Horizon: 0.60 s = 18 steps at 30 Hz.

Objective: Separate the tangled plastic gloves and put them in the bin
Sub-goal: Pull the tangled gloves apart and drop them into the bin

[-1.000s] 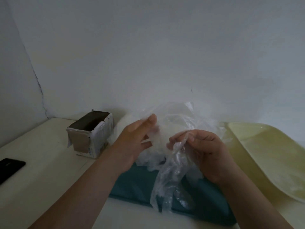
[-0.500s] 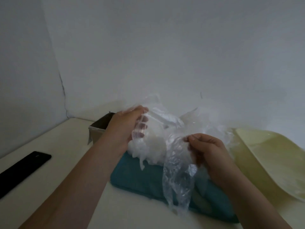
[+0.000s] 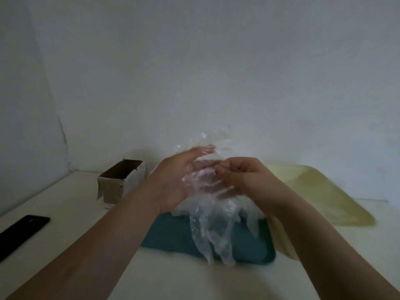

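Head view: both hands were close together, busy with the plastic gloves (image 3: 211, 226).
The left hand (image 3: 173, 182) lay straight-fingered against the clear film, and the right hand (image 3: 244, 180) pinched it just beside. The bunch dangled over a teal tray (image 3: 249, 247) in the middle. A cardboard box (image 3: 121, 180) sat far left, a black phone (image 3: 21, 232) near left and a yellow tray (image 3: 313, 191) on the right.

I am watching the right grip (image 3: 244, 180) pinching a clear glove (image 3: 212, 224), with the left grip (image 3: 173, 180) pressing straight fingers against it. The glove is hanging over a teal tray (image 3: 173, 237) on the surface (image 3: 65, 202). A box (image 3: 121, 180), a phone (image 3: 21, 232) and a yellow tray (image 3: 320, 195) are lying nearby.
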Motion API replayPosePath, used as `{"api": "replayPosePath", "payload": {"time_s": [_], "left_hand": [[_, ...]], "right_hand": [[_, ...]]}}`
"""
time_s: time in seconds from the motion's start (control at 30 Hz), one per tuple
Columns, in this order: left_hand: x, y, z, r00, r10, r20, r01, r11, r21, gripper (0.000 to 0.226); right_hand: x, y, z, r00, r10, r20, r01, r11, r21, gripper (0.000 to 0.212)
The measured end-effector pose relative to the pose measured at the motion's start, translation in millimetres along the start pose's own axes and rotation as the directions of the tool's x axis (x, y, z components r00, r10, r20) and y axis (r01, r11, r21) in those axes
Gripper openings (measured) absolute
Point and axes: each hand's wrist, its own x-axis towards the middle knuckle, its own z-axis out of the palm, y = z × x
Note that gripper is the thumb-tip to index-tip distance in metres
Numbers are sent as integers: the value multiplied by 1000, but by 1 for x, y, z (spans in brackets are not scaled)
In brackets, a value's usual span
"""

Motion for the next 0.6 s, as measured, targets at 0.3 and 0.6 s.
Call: {"api": "replayPosePath", "payload": {"time_s": [0.3, 0.6], "left_hand": [[47, -9, 70, 990, 114, -87, -105, 989, 103, 28], [64, 14, 99, 989, 144, 16, -145, 976, 162, 24]], "right_hand": [[-28, -15, -119, 896, 36, -443, -138, 970, -201, 16], [-7, 38, -183, 812, -6, -584, -401, 721, -565, 21]]}}
